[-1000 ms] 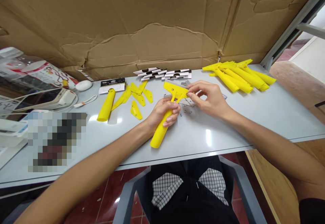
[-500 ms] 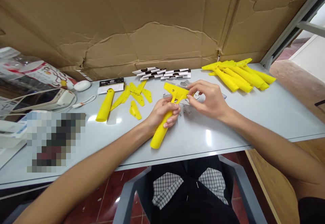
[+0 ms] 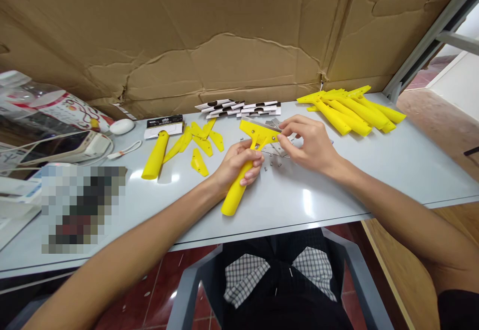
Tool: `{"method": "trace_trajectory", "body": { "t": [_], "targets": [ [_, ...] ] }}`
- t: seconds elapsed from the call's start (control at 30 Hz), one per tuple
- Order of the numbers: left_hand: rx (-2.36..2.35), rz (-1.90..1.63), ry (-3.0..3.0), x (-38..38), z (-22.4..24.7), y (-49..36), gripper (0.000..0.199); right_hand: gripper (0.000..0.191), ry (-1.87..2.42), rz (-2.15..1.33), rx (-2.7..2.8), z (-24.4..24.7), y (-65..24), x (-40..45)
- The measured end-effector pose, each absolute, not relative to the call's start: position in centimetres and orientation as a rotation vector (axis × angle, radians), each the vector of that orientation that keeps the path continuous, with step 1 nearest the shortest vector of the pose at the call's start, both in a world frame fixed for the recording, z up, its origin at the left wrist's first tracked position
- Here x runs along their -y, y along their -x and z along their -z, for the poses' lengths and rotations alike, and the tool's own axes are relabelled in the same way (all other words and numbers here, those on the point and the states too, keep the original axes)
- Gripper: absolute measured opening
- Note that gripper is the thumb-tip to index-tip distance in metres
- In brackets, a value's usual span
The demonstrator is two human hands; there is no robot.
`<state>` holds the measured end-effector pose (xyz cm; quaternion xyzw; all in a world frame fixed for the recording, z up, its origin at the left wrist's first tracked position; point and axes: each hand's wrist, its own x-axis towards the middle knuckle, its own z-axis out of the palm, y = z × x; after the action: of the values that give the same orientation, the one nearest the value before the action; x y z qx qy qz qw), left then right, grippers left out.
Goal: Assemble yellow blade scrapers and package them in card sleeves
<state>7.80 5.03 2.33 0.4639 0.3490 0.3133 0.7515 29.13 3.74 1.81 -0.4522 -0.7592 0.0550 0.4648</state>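
Yellow plastic scraper (image 3: pixel 235 193) held by the handle in left hand (image 3: pixel 239 163), fingers curled closed around the shaft, thumb on top; handle butt angled toward near edge of pale grey table (image 3: pixel 318 190), head tilted up and away; contact between butt and tabletop not determinable. Right hand (image 3: pixel 310 143) at right end of scraper head (image 3: pixel 258 133), fingers partly curled, thumb and forefinger close together against the head near the steel blade (image 3: pixel 260 124); whether anything small lies pinched between them, cannot tell. Small metal screws (image 3: pixel 271 163) scattered on table just below the head, beside left hand; further flat metal pieces (image 3: pixel 275 123) just behind the head. To the right, well apart from both hands, heap of yellow scraper handles (image 3: pixel 348 113); behind, row of black-and-white printed card sleeves (image 3: pixel 239 108). To the left, flat yellow plastic pieces (image 3: pixel 200 143) near a single loose yellow handle (image 3: pixel 155 155); beyond these, packaging card (image 3: pixel 162 125) and white computer mouse (image 3: pixel 121 126). Large creased cardboard sheet (image 3: pixel 168 36) standing behind table; one object at left pixelated, unreadable.
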Motion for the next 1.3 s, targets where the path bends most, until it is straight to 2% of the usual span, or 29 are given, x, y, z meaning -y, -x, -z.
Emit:
{"method": "trace_trajectory", "body": {
  "t": [0.07, 0.17, 0.3, 0.5, 0.63, 0.8, 0.9, 1.3],
  "targets": [
    [-0.776, -0.718, -0.978, -5.3, -2.4, -7.6, 0.031, 0.017, 1.211, -0.059, 1.88, -2.7, -30.3, -4.0],
    [-0.778, -0.731, -0.945, -5.7, -2.4, -7.4, 0.032, 0.019, 1.587, 0.101, 1.999, -4.0, -33.0, -4.6],
    [-0.762, -0.736, -0.92, -6.0, -2.2, -7.2, 0.033, 0.03, 2.071, 0.079, 2.148, -4.7, -36.1, -5.4],
    [-0.745, -0.72, -0.901, -6.2, -2.1, -7.0, 0.035, 0.033, 2.226, -0.046, 2.272, -3.8, -36.1, -6.0],
    [-0.74, -0.724, -0.897, -6.3, -2.0, -6.9, 0.035, 0.029, 2.113, -0.042, 2.269, -4.0, -35.7, -6.0],
    [-0.744, -0.751, -0.893, -6.5, -1.9, -6.9, 0.034, 0.023, 1.421, -0.114, 2.302, -4.5, -34.8, -5.5],
    [-0.766, -0.748, -0.9, -6.5, -1.9, -6.9, 0.032, 0.02, 1.164, -0.179, 2.316, -4.6, -33.9, -5.2],
    [-0.79, -0.771, -0.906, -6.4, -2.0, -7.1, 0.031, 0.02, 1.167, -0.142, 2.329, -4.3, -33.8, -5.2]
  ]
}}
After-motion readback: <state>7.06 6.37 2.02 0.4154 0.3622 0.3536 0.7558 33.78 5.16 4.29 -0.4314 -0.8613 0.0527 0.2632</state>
